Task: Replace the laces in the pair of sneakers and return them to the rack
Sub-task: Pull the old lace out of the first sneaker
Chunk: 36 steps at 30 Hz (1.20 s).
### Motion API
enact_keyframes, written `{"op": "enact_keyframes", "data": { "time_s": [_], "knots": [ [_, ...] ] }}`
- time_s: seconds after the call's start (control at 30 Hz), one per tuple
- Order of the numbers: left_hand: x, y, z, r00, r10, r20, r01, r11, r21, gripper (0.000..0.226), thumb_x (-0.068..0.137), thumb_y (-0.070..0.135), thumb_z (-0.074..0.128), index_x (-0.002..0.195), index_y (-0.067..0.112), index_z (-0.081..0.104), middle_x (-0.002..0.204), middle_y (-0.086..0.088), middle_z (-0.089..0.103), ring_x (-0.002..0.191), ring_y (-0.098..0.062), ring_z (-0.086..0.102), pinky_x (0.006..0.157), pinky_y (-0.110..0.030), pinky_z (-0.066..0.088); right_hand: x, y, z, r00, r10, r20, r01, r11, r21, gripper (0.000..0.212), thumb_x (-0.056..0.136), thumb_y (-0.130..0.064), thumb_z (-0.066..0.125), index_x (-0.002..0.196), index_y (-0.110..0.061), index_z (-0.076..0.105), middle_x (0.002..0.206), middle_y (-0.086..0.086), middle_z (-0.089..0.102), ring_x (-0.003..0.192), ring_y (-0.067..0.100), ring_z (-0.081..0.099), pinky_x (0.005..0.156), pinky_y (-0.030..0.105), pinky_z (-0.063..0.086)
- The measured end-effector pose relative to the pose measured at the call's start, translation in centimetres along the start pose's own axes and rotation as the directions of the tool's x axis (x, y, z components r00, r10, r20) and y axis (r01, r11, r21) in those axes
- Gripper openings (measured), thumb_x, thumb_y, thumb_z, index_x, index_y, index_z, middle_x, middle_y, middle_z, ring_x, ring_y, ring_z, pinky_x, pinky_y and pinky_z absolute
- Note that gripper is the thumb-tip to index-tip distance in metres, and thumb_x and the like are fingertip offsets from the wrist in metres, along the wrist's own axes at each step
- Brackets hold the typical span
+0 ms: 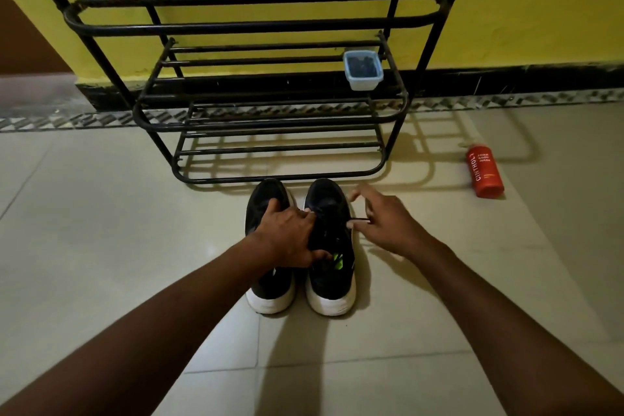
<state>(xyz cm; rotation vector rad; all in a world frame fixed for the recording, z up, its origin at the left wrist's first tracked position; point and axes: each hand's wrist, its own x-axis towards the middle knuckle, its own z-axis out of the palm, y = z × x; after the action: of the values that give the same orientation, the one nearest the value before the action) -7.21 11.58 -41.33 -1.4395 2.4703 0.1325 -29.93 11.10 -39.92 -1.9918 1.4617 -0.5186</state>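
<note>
The sneakers (pixel 270 284) stood on the floor (pixel 101 213), just before the rack (pixel 280 177). My left hand (pixel 287 233) gripped the right sneaker (pixel 332 280) over its tongue. My right hand (pixel 388 223) pinched the lace (pixel 359 220), probably limp and light, best held by its stiff tip.

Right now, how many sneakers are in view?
2, side by side on the floor before the rack. The left hand lies over the left sneaker and grips the right sneaker; the right hand pinches its lace. No others show.

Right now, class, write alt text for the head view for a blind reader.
A left hand holds the right sneaker while the right hand pinches its lace. It stands beside the left sneaker on the floor, before a rack.
</note>
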Motion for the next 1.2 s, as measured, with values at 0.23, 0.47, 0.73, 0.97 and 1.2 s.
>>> {"op": "enact_keyframes", "data": {
  "time_s": [0.23,0.47,0.73,0.97,1.2],
  "knots": [
    [0.2,-0.1,0.0,0.999,-0.013,0.036,0.013,1.000,-0.013,0.085,0.082,0.082,0.042,0.142,0.021,0.043,0.137,-0.006,0.059,0.127,-0.027,0.053,0.108,-0.058,0.022,-0.2,-0.8,-0.4,0.945,0.015,-0.327,0.039,0.987,0.159,0.007,0.088,-0.003,0.070,0.083,-0.003,0.074,0.089,0.015,0.055,0.080,0.022,0.056,0.073,0.030,0.044],
    [0.1,0.0,0.3,0.999,-0.022,0.036,0.022,1.000,-0.009,0.089,0.083,0.082,0.039,0.145,0.018,0.039,0.139,-0.008,0.058,0.131,-0.028,0.050,0.110,-0.064,0.013,-1.5,-0.5,-1.1,0.855,0.494,-0.157,-0.042,0.368,0.929,0.030,0.099,-0.005,0.047,0.072,-0.015,0.054,0.083,0.010,0.071,0.088,0.027,0.073,0.071,0.034,0.048],
    [0.2,-0.1,-0.8,0.997,-0.018,0.080,0.028,0.991,-0.130,0.080,0.081,0.083,0.043,0.137,0.026,0.044,0.128,-0.002,0.063,0.126,-0.027,0.054,0.109,-0.063,0.016,-2.6,2.6,0.7,0.795,0.570,-0.209,-0.331,0.695,0.639,0.031,0.097,-0.025,0.065,0.070,-0.009,0.062,0.064,0.000,0.068,0.065,0.015,0.067,0.063,0.032,0.052],
    [0.9,0.7,-0.9,0.961,-0.198,-0.192,0.065,0.840,-0.539,0.026,0.105,0.032,0.044,0.113,0.018,0.064,0.113,-0.005,0.055,0.109,-0.028,0.055,0.099,-0.051,0.041,-4.6,1.5,4.4,0.849,0.316,-0.425,-0.265,0.948,0.175,0.037,0.080,-0.012,0.079,0.114,-0.012,0.065,0.113,0.007,0.058,0.106,0.023,0.058,0.094,0.030,0.045],
    [2.5,1.1,-0.5,0.964,-0.025,-0.264,-0.059,0.950,-0.306,0.025,0.097,0.015,0.061,0.122,0.014,0.059,0.118,-0.005,0.055,0.095,-0.024,0.062,0.065,-0.028,0.045,-4.9,-0.6,6.1,0.934,0.218,-0.281,-0.151,0.959,0.242,0.024,0.078,-0.013,0.075,0.102,-0.012,0.072,0.110,0.004,0.056,0.103,0.017,0.061,0.093,0.035,0.053]
  ]
}}
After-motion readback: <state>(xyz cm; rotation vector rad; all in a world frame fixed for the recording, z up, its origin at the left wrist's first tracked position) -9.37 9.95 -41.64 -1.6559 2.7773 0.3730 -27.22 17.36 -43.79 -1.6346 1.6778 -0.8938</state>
